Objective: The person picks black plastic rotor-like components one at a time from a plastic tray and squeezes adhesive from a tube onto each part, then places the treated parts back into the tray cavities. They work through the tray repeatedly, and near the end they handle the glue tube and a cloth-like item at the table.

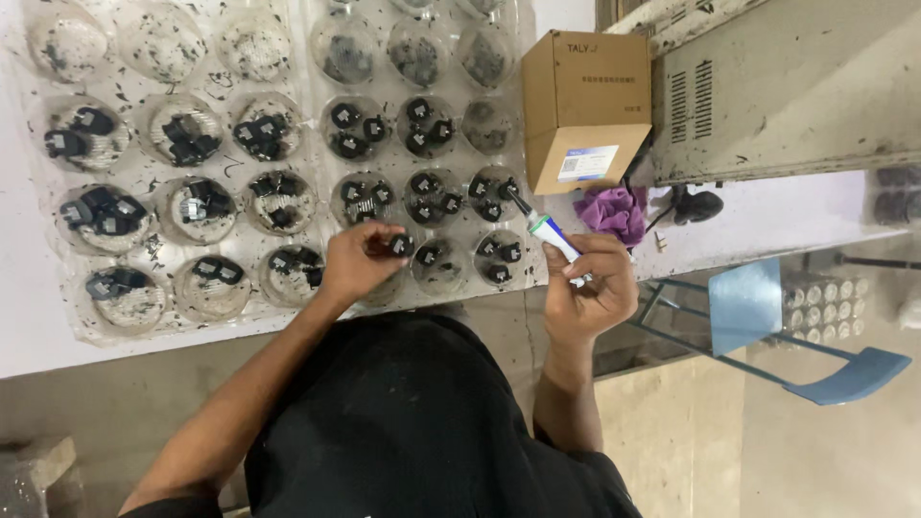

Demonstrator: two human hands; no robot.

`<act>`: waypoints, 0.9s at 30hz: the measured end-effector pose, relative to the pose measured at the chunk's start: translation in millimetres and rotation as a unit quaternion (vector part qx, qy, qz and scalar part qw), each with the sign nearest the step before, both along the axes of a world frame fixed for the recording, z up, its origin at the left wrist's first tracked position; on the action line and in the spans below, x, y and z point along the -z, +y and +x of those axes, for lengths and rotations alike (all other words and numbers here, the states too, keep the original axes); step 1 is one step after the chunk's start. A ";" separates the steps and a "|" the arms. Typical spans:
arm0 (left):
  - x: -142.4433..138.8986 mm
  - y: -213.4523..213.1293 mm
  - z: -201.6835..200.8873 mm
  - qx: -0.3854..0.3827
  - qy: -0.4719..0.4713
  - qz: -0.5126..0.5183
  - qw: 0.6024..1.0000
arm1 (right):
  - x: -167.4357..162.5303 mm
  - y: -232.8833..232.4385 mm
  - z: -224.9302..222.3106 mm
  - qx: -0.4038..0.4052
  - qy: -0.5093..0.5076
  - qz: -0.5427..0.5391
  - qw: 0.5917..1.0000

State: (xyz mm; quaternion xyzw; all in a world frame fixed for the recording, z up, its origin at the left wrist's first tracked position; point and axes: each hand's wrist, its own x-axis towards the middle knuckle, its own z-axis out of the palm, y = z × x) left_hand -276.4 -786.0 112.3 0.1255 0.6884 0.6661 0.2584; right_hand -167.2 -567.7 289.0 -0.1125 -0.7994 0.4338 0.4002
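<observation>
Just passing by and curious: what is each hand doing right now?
Left hand: closed on a small black part.
Right hand: closed around a pen-like tool.

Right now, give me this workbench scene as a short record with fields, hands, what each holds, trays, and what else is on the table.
left hand: left hand pinches a small black part between its fingers over the trays
right hand: right hand grips a white pen-shaped tool, dark tip toward the cups
trays: clear plastic trays of round cups, most holding small black parts
box: cardboard box standing right of the trays
cloth: purple cloth below the box
chair: blue chair on the right
</observation>
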 end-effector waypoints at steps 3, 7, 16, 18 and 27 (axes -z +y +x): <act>9.7 -3.8 15.7 0.114 0.057 -0.156 0.980 | 9.6 7.4 11.0 0.017 -0.014 -0.012 1.000; 13.9 17.0 28.3 0.224 0.298 -0.199 0.906 | 22.0 8.1 18.0 0.031 -0.032 -0.046 0.998; 43.9 64.8 13.7 0.435 0.415 -0.217 0.769 | 28.6 11.7 26.4 0.038 -0.029 -0.030 0.998; 41.8 67.1 10.3 0.463 0.383 -0.233 0.764 | 28.8 11.8 27.9 0.053 -0.021 -0.027 0.998; -13.8 -0.7 -31.1 0.240 0.317 -0.239 0.886 | 34.7 15.5 27.3 0.064 -0.007 -0.031 0.997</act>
